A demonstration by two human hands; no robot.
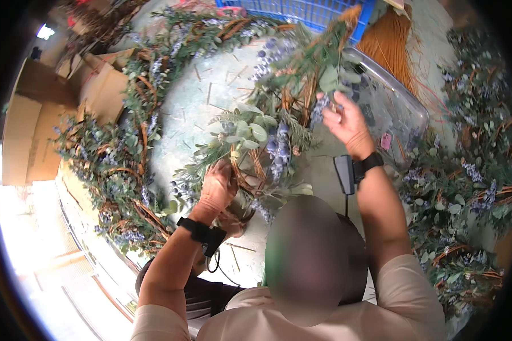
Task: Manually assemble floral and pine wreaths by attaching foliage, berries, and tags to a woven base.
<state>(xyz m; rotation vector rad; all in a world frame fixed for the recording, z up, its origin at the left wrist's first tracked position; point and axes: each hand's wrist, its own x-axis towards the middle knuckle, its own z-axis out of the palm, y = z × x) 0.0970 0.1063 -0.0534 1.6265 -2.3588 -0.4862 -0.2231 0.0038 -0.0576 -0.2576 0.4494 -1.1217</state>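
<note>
A twig garland [257,165], dressed with grey-green leaves and purple berries, stretches between my two hands. My left hand [218,184] is closed around its lower left end, with leaves and brown twigs about the fingers. At the upper right end, my right hand [348,125] has its thumb and fingers curled together at a sprig of small purple flowers [320,108]. Round eucalyptus leaves [330,78] stand just above those fingertips. Purple flower clusters [278,149] hang along the middle of the garland. The undersides of both grips are hidden.
Finished-looking leafy garlands [116,153] curve along the left, and more greenery [475,136] fills the right. A clear plastic tray [407,96] lies beyond my right hand, near a blue crate [290,11] and a bundle of brown strands [388,42]. Cardboard boxes [34,125] stand far left.
</note>
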